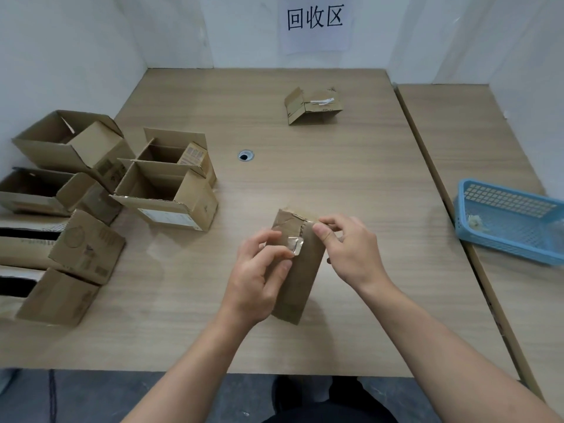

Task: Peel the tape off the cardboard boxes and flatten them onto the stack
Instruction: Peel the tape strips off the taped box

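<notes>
A small brown cardboard box (302, 270) stands on end near the middle front of the table. My left hand (259, 276) grips its left side, thumb and fingers near a curled strip of clear tape (295, 245) that is partly lifted off the box face. My right hand (348, 248) pinches the box's upper right edge between thumb and forefinger. A flattened cardboard box (314, 106) lies at the far side of the table under a paper sign on the wall.
Several open cardboard boxes (166, 190) crowd the table's left side. A blue plastic basket (515, 218) with a scrap of tape sits on the adjoining table at the right. A cable hole (245, 155) lies in the tabletop.
</notes>
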